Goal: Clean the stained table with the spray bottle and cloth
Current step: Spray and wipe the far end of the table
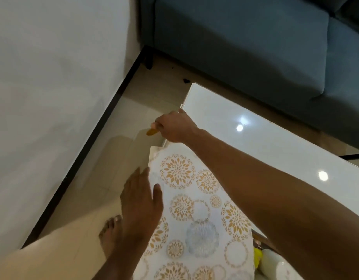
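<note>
While the right hand (174, 126) reaches past the glossy white worktop's (245, 142) near corner, its fingers pinch a small orange object (151, 131), too blurred to identify. Fingers straight, the left hand (141, 197) rests on the edge of a floral-patterned cloth (194, 209) covering the worktop's near part.

Right hand (174, 126) pinches orange object (151, 131) beside table (255, 138).

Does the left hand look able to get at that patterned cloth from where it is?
Probably yes. The left hand lies open at the patterned cloth's left edge, fingertips seemingly at its border, with nothing between them. The right hand is farther up by the table corner, gripping something orange, and does not block it.
</note>
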